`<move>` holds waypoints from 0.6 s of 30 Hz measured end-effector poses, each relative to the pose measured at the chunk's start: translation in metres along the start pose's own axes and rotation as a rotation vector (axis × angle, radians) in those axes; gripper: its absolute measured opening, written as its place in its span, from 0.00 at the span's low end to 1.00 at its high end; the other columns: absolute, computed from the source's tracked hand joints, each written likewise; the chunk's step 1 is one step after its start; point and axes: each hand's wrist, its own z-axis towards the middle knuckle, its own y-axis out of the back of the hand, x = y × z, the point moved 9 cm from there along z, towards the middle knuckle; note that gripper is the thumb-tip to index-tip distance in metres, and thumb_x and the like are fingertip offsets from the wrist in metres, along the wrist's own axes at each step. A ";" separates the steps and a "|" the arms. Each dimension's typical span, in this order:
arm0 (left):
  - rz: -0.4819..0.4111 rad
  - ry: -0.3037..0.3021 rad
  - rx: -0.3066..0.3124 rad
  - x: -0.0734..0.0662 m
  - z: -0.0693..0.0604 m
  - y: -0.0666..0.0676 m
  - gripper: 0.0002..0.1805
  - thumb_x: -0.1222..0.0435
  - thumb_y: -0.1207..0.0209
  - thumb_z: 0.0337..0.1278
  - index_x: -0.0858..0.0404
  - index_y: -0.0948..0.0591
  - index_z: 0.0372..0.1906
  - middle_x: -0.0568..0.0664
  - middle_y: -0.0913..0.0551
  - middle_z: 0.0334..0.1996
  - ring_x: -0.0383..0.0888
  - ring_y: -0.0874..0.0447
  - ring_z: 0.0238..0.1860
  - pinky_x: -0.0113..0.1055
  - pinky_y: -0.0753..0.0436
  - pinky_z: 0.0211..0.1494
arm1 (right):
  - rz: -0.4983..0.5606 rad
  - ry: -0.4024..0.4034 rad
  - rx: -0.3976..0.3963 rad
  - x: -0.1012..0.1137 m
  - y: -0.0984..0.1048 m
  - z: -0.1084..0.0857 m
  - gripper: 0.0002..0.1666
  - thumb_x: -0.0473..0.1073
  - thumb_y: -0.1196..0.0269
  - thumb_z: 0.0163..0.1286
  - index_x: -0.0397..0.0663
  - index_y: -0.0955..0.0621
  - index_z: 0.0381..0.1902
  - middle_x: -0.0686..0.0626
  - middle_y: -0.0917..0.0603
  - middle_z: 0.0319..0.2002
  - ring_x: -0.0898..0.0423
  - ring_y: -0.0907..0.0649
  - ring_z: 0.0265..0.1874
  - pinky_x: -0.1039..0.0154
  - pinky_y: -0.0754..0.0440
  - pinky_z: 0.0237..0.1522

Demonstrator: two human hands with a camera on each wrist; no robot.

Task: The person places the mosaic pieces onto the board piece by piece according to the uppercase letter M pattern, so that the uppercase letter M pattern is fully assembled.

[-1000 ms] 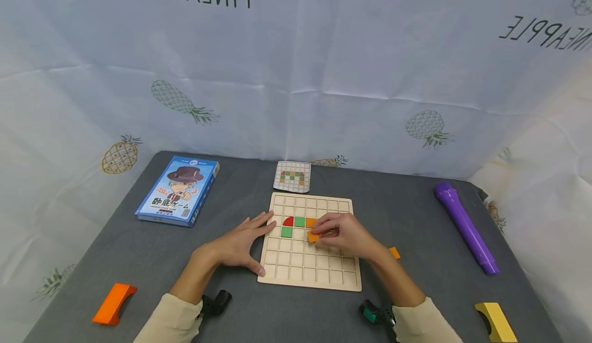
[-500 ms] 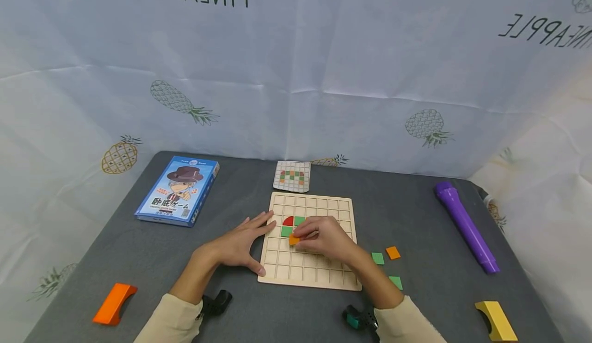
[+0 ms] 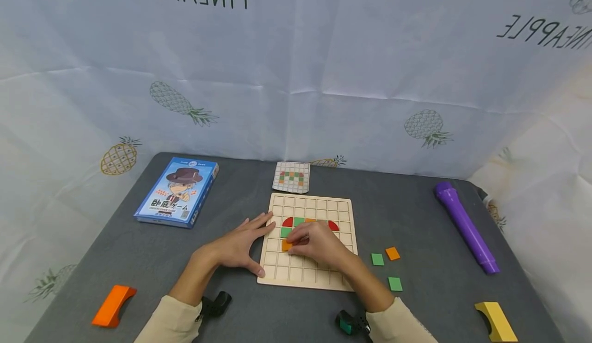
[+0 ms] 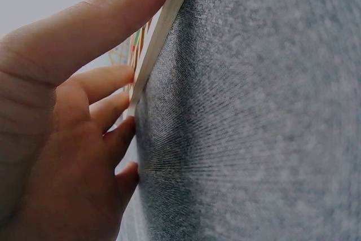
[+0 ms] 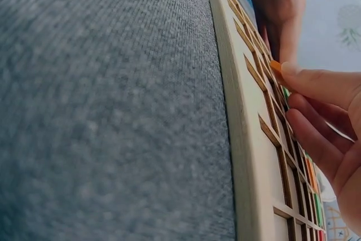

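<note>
A wooden grid board (image 3: 305, 276) lies on the dark table. My left hand (image 3: 238, 243) rests along its left edge, fingers spread, the thumb on the near left corner. Between thumb and fingers my right hand (image 3: 319, 243) pinches an orange square tile (image 3: 287, 245), low over a cell just below a green tile (image 3: 285, 232). In the right wrist view this orange tile (image 5: 276, 66) looks tilted. Above lie a red quarter-round tile (image 3: 288, 222) and a second green tile (image 3: 298, 222). An orange tile (image 3: 311, 221) is partly hidden by my right hand; another red piece (image 3: 333, 225) sits farther right.
Right of the board lie two green tiles (image 3: 377, 259) and an orange tile (image 3: 392, 253). A pattern card (image 3: 291, 177) stands behind it. Around are a blue game box (image 3: 177, 191), a purple tube (image 3: 466, 227), an orange block (image 3: 114, 305) and a yellow block (image 3: 497, 321).
My right hand has carried the orange tile leftward across the board to below the left green tile. The loose tiles and right red piece are now uncovered. My left hand has stayed put.
</note>
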 end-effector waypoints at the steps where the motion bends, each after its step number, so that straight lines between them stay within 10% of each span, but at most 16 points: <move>1: 0.001 0.001 -0.001 0.000 0.000 0.000 0.64 0.48 0.20 0.40 0.64 0.42 0.80 0.56 0.56 0.85 0.61 0.61 0.85 0.66 0.57 0.83 | -0.014 0.006 -0.003 0.001 0.000 0.000 0.10 0.41 0.24 0.60 0.48 0.08 0.41 0.53 0.08 0.41 0.58 0.11 0.44 0.70 0.14 0.46; 18: 0.011 0.004 -0.009 0.002 0.001 0.000 0.63 0.48 0.20 0.40 0.63 0.41 0.80 0.56 0.56 0.85 0.60 0.60 0.85 0.66 0.57 0.83 | -0.148 0.028 0.000 0.008 -0.006 0.004 0.07 0.43 0.24 0.61 0.52 0.08 0.38 0.54 0.08 0.41 0.59 0.12 0.42 0.70 0.15 0.45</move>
